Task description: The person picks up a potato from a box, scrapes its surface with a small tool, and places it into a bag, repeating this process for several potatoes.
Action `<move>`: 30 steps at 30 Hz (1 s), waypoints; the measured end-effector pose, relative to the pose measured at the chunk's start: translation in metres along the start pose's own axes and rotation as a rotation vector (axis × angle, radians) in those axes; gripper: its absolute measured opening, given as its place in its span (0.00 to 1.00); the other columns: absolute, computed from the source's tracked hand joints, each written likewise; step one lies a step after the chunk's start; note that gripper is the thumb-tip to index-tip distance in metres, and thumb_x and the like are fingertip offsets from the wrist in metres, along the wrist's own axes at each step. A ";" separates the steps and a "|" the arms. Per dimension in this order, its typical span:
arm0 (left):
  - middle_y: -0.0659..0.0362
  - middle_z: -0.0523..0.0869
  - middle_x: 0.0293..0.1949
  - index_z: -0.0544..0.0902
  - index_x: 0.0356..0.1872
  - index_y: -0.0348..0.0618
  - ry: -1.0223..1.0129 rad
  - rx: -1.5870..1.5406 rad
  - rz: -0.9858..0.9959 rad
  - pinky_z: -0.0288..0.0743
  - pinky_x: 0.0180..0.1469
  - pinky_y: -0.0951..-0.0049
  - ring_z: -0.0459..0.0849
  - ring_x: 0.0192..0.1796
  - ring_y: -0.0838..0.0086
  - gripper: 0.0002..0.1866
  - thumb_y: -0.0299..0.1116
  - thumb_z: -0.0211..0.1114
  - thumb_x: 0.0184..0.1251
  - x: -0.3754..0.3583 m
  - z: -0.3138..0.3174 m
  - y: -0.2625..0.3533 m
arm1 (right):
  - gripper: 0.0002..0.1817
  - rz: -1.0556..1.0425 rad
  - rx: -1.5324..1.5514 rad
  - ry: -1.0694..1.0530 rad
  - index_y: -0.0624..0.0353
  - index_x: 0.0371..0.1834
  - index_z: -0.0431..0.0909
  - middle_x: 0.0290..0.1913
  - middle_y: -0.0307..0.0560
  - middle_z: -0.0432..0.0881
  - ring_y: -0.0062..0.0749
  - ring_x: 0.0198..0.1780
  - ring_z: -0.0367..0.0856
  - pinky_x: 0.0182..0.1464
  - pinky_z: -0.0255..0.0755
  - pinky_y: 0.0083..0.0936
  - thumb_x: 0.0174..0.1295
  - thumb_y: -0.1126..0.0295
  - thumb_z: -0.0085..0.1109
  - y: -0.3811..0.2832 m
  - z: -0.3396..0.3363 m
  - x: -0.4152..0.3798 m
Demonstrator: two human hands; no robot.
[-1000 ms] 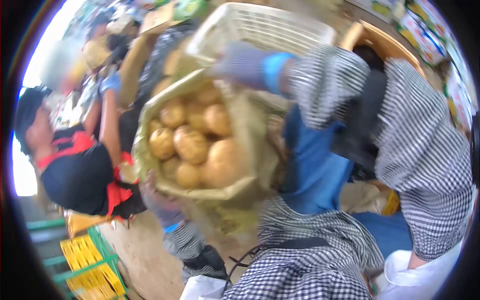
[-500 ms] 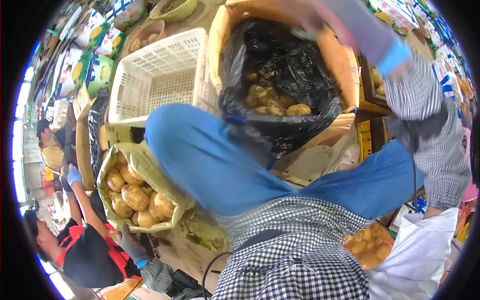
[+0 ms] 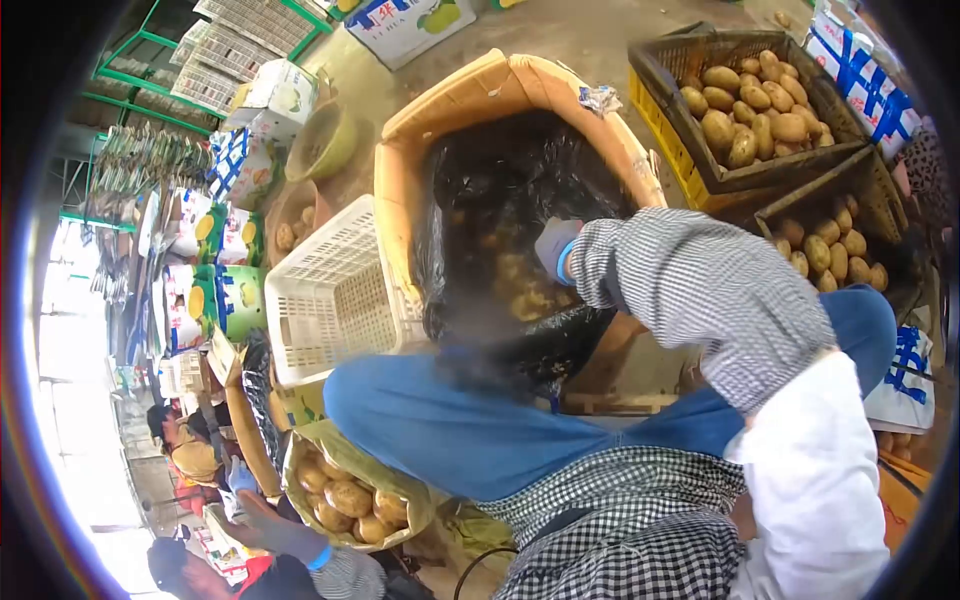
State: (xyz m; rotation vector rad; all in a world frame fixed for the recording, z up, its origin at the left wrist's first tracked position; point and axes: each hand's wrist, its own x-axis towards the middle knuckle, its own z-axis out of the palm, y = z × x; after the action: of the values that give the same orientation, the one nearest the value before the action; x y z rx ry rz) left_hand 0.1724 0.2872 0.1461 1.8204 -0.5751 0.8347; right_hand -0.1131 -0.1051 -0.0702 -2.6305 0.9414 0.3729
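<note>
- Carton [image 3: 450, 97] dead ahead of me, potatoes [image 3: 527, 290] inside!
- Basket [image 3: 340, 300] just left of it!
- Sack [image 3: 420, 500] beside my left knee [image 3: 375, 400]!
- Two crates [image 3: 672, 150] off right, potatoes in both!

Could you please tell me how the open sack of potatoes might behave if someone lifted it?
The sack is probably floppy, since its thin wall looks creased. It is likely heavy, as large potatoes crowd its mouth. If tipped, some might roll out, because they look rounded and nothing covers them.

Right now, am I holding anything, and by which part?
Left hand looks empty; I can't tell whether your right hand, at the box, holds anything.
</note>
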 end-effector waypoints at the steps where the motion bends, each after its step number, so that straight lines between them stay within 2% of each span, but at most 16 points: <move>1: 0.44 0.69 0.62 0.65 0.66 0.30 -0.086 0.058 0.101 0.71 0.63 0.59 0.72 0.63 0.60 0.30 0.39 0.62 0.71 0.017 0.015 0.006 | 0.19 -0.007 0.034 0.046 0.65 0.40 0.84 0.42 0.65 0.82 0.51 0.44 0.85 0.48 0.78 0.41 0.55 0.59 0.60 0.002 0.005 0.007; 3: 0.46 0.68 0.65 0.64 0.68 0.34 -0.322 -0.040 0.117 0.69 0.65 0.62 0.71 0.65 0.62 0.29 0.38 0.59 0.73 0.033 0.053 0.029 | 0.15 0.015 0.246 0.265 0.63 0.35 0.86 0.35 0.61 0.84 0.50 0.40 0.85 0.46 0.79 0.40 0.54 0.63 0.58 0.012 -0.009 0.019; 5: 0.49 0.74 0.62 0.64 0.67 0.35 -0.589 -0.300 -0.129 0.76 0.58 0.64 0.78 0.60 0.66 0.27 0.36 0.57 0.72 0.029 0.102 0.064 | 0.12 -0.123 -0.112 0.351 0.60 0.23 0.85 0.26 0.55 0.84 0.46 0.32 0.85 0.37 0.79 0.36 0.55 0.65 0.55 0.045 -0.059 0.008; 9: 0.53 0.75 0.62 0.67 0.68 0.40 -0.937 -0.255 0.561 0.67 0.65 0.67 0.71 0.67 0.70 0.29 0.33 0.64 0.68 -0.003 0.207 0.139 | 0.11 0.394 0.673 0.522 0.58 0.36 0.80 0.22 0.39 0.74 0.25 0.23 0.75 0.25 0.68 0.24 0.62 0.62 0.56 0.189 -0.157 -0.068; 10: 0.55 0.75 0.62 0.70 0.66 0.40 -1.143 -0.330 0.418 0.67 0.65 0.67 0.73 0.65 0.68 0.27 0.32 0.65 0.66 -0.020 0.231 0.142 | 0.11 0.517 0.786 0.582 0.58 0.39 0.79 0.21 0.35 0.72 0.20 0.21 0.72 0.22 0.65 0.21 0.64 0.62 0.56 0.234 -0.158 -0.097; 12: 0.51 0.77 0.58 0.74 0.60 0.39 -1.301 -0.389 0.579 0.69 0.63 0.65 0.77 0.59 0.63 0.23 0.34 0.64 0.65 -0.066 0.266 0.159 | 0.15 0.636 0.832 0.649 0.59 0.43 0.80 0.21 0.34 0.73 0.18 0.19 0.70 0.24 0.67 0.18 0.66 0.59 0.55 0.311 -0.141 -0.152; 14: 0.45 0.79 0.55 0.76 0.57 0.38 -1.540 -0.372 0.760 0.72 0.61 0.62 0.78 0.58 0.56 0.22 0.39 0.59 0.66 -0.112 0.315 0.152 | 0.16 0.573 0.783 0.727 0.58 0.50 0.78 0.29 0.36 0.77 0.17 0.21 0.70 0.26 0.67 0.15 0.67 0.60 0.54 0.306 -0.129 -0.192; 17: 0.46 0.80 0.54 0.78 0.56 0.40 -2.116 0.102 0.814 0.70 0.62 0.60 0.78 0.59 0.53 0.22 0.40 0.58 0.63 -0.174 0.377 0.147 | 0.13 0.490 0.720 0.832 0.58 0.52 0.79 0.42 0.40 0.80 0.17 0.29 0.75 0.30 0.72 0.17 0.68 0.69 0.50 0.174 -0.140 -0.180; 19: 0.42 0.81 0.53 0.79 0.56 0.39 -2.140 0.322 0.963 0.71 0.62 0.58 0.78 0.58 0.50 0.24 0.42 0.57 0.61 -0.221 0.418 0.123 | 0.15 0.398 0.913 0.689 0.56 0.53 0.79 0.47 0.41 0.81 0.22 0.35 0.79 0.36 0.76 0.20 0.65 0.74 0.48 0.133 -0.135 -0.150; 20: 0.43 0.82 0.53 0.78 0.57 0.38 -2.229 0.432 1.036 0.72 0.60 0.58 0.79 0.57 0.50 0.25 0.41 0.57 0.61 -0.241 0.442 0.108 | 0.17 0.004 0.262 0.666 0.55 0.51 0.80 0.45 0.43 0.82 0.32 0.41 0.81 0.44 0.77 0.25 0.60 0.77 0.50 0.118 -0.124 -0.128; 21: 0.43 0.83 0.51 0.80 0.54 0.38 -2.192 0.444 1.054 0.74 0.58 0.57 0.81 0.54 0.50 0.23 0.39 0.58 0.60 -0.251 0.454 0.098 | 0.18 -0.091 0.498 0.551 0.54 0.48 0.82 0.47 0.43 0.82 0.36 0.44 0.84 0.42 0.78 0.25 0.57 0.80 0.47 0.097 -0.109 -0.101; 23: 0.43 0.85 0.47 0.83 0.50 0.38 -2.091 0.530 1.139 0.76 0.56 0.56 0.84 0.50 0.51 0.20 0.37 0.59 0.60 -0.246 0.475 0.085 | 0.15 -0.089 0.130 0.115 0.55 0.46 0.81 0.48 0.53 0.80 0.48 0.47 0.83 0.47 0.78 0.35 0.56 0.79 0.53 0.061 -0.093 -0.046; 26: 0.43 0.86 0.44 0.85 0.44 0.38 -1.892 0.736 1.345 0.78 0.53 0.55 0.86 0.46 0.52 0.16 0.35 0.59 0.59 -0.200 0.531 0.041 | 0.11 -0.049 0.010 -0.234 0.59 0.41 0.84 0.44 0.51 0.81 0.45 0.46 0.83 0.45 0.77 0.37 0.56 0.72 0.57 0.086 -0.050 0.013; 27: 0.42 0.87 0.43 0.86 0.43 0.37 -1.829 0.801 1.407 0.78 0.52 0.55 0.86 0.45 0.52 0.16 0.35 0.59 0.59 -0.185 0.543 0.029 | 0.11 -0.098 -0.446 -0.310 0.60 0.40 0.84 0.44 0.50 0.80 0.43 0.46 0.82 0.44 0.76 0.36 0.57 0.70 0.57 0.090 -0.061 0.031; 28: 0.42 0.87 0.42 0.87 0.41 0.37 -1.763 0.866 1.464 0.79 0.52 0.55 0.87 0.44 0.52 0.15 0.34 0.59 0.59 -0.176 0.554 0.019 | 0.11 -0.055 -0.599 -0.107 0.58 0.39 0.85 0.44 0.47 0.80 0.42 0.48 0.80 0.47 0.74 0.33 0.59 0.68 0.56 0.104 -0.058 0.041; 30: 0.39 0.86 0.40 0.86 0.40 0.35 -1.057 1.208 1.647 0.81 0.46 0.55 0.88 0.43 0.54 0.17 0.38 0.58 0.63 -0.120 0.528 0.085 | 0.18 0.204 -0.503 0.101 0.57 0.53 0.79 0.49 0.44 0.77 0.40 0.54 0.76 0.54 0.72 0.34 0.59 0.70 0.54 0.125 -0.065 0.073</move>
State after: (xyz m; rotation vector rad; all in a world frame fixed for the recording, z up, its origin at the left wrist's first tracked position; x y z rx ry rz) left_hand 0.1829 -0.2328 -0.0279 2.5510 -3.0101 1.2729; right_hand -0.1312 -0.2628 -0.0625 -3.0286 1.2988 0.5989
